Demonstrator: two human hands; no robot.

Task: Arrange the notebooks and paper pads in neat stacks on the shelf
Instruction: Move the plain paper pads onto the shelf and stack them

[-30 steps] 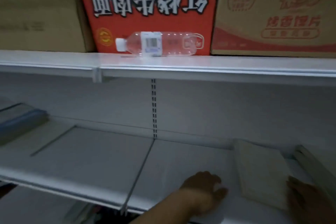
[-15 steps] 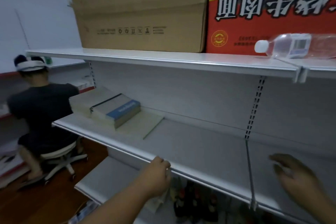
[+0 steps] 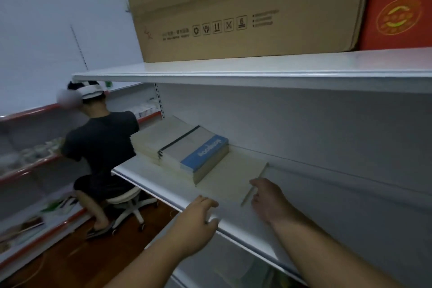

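Note:
On the left end of the white middle shelf (image 3: 292,213) sits a stack of notebooks topped by a grey one with a blue band (image 3: 198,149). A lower stack of pale paper pads (image 3: 152,140) lies to its left. One thin pale pad (image 3: 231,177) lies flat to the right of the notebook stack. My right hand (image 3: 268,199) is at this pad's right edge, with thumb and curled fingers on it. My left hand (image 3: 198,220) grips the shelf's front lip, just in front of the pad.
A large brown carton (image 3: 245,11) and a red carton (image 3: 397,7) stand on the top shelf (image 3: 280,70). A person in a dark shirt (image 3: 100,145) sits on a white stool (image 3: 126,203) at the left, facing red-edged shelves (image 3: 30,168).
The view has swung left, from the shelf's right section to its left end. My right hand has come from open air to the thin pad's edge. My left hand followed along the shelf lip.

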